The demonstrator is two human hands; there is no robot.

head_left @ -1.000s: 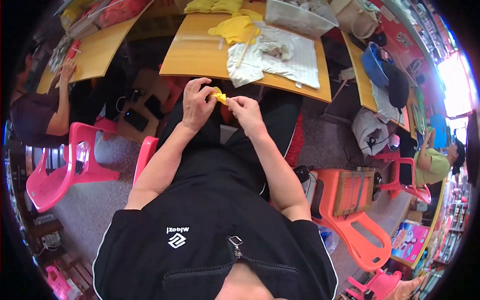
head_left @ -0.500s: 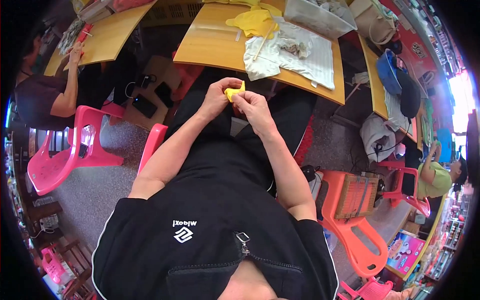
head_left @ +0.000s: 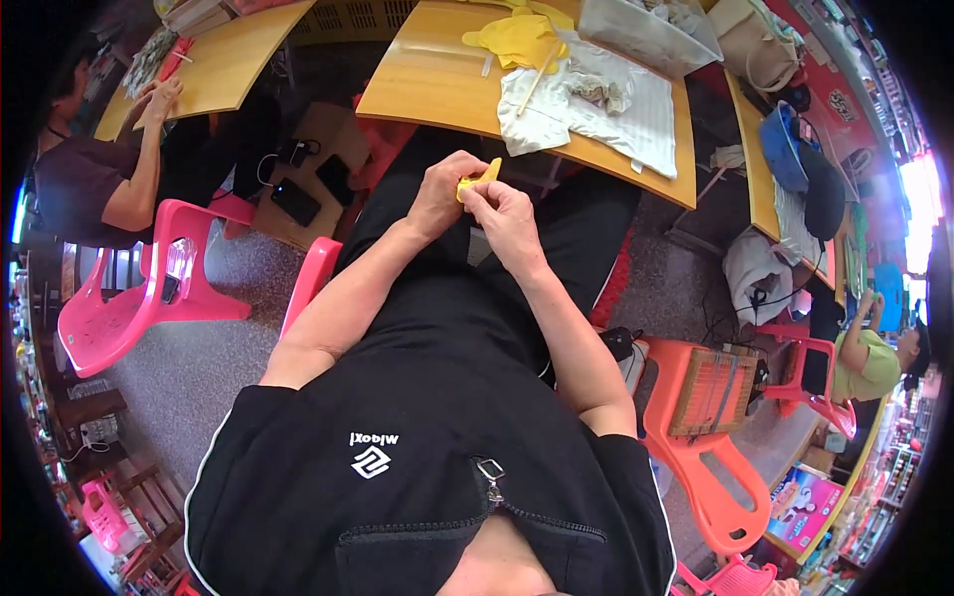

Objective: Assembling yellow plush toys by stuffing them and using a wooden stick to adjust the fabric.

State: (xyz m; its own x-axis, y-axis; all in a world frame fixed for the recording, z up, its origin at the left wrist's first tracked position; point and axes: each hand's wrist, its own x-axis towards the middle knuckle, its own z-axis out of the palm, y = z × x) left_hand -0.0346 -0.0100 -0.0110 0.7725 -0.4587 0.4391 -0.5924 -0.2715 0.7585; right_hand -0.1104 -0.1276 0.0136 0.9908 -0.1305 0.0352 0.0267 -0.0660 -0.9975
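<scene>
Over my lap, in front of the table edge, both hands meet on a small piece of yellow cloth [head_left: 484,177]. My left hand [head_left: 440,195] is closed round its left side, and a pointed end of it sticks up between the hands. My right hand [head_left: 504,213] pinches its lower right side with thumb and fingertips. Much of the piece is hidden by the fingers. On the table ahead lie more yellow cloth [head_left: 512,42], a thin stick [head_left: 538,81] and white cloths [head_left: 636,114] with a crumpled greyish bundle [head_left: 602,94] on them.
The wooden table [head_left: 427,74] carries a translucent bin [head_left: 651,35] at its far right. A pink chair [head_left: 164,278] stands left, an orange stool [head_left: 696,447] right. Two other people [head_left: 99,189] [head_left: 867,363] sit at the sides. A blue cap [head_left: 783,147] lies on the right-hand table.
The yellow piece has turned, its pointed end now leaning further right. Both hands stay on it. The whole view has shifted slightly, so the table appears a little further right.
</scene>
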